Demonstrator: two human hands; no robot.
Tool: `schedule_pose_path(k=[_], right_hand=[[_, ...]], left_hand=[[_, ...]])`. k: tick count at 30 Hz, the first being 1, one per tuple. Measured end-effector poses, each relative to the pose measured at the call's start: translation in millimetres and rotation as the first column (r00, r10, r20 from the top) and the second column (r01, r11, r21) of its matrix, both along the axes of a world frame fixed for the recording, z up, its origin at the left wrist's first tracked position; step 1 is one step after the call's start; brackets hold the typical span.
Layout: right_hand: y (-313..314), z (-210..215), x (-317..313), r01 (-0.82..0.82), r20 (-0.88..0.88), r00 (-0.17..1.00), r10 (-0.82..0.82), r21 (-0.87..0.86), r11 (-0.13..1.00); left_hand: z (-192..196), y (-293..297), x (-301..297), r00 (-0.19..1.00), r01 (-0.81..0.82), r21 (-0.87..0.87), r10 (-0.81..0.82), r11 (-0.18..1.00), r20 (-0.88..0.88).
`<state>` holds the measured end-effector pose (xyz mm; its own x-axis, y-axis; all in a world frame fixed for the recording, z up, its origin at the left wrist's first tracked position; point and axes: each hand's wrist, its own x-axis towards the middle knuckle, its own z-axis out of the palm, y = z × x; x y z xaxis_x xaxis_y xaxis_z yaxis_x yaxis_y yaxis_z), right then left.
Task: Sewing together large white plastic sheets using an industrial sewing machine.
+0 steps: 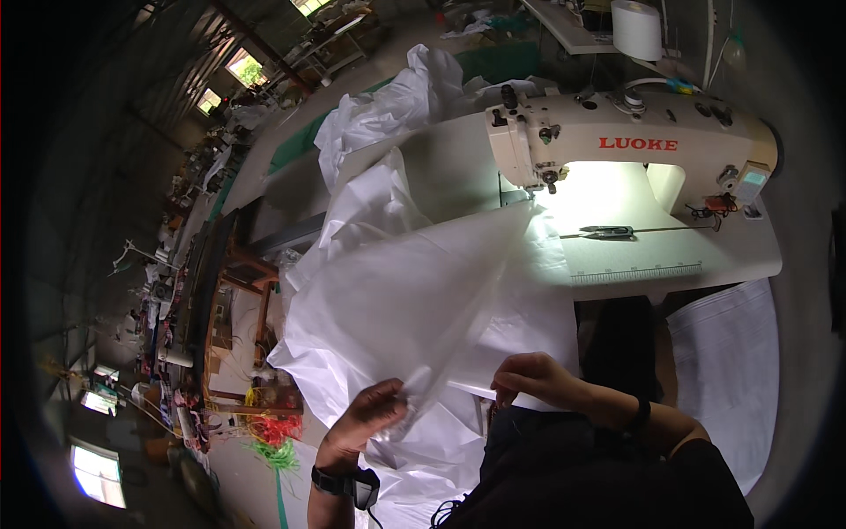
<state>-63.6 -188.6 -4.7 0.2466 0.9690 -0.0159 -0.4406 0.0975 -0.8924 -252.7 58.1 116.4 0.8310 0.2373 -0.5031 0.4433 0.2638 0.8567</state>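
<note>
Both hands — L hand (374, 414), R hand (531, 377) — grip white fabric (414, 300).

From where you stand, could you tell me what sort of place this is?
Most likely a sewing workshop: an industrial sewing machine on a work table, white fabric held in both hands, and long rows of cluttered workbenches.

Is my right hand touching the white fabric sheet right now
Touching. The head view shows the right hand pinching the edge of the white fabric sheet, its fingers curled over the cloth with no gap between them.
</note>
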Motion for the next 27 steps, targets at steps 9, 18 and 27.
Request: schedule_pose_path(k=[9, 18, 27], right_hand=[[33.4, 17.7, 7.4, 0.270, -0.143, 0.955, -0.261, 0.048, 0.962], [29.1, 20.6, 20.2, 0.312, -0.462, 0.804, -0.375, -0.209, 0.927], [-40.1, -26.3, 12.3, 0.386, 0.036, 0.921, -0.388, 0.054, 0.921]], left_hand=[[28.9, -18.4, 7.2, 0.971, 0.012, 0.660, -0.165, 0.751, 0.170], [55.0, -45.5, 29.0, 0.908, 0.080, 0.938, -0.413, 0.337, 0.071], [32.4, -69.3, 21.3, 0.771, 0.481, 0.784, -0.615, 0.392, -0.166]])
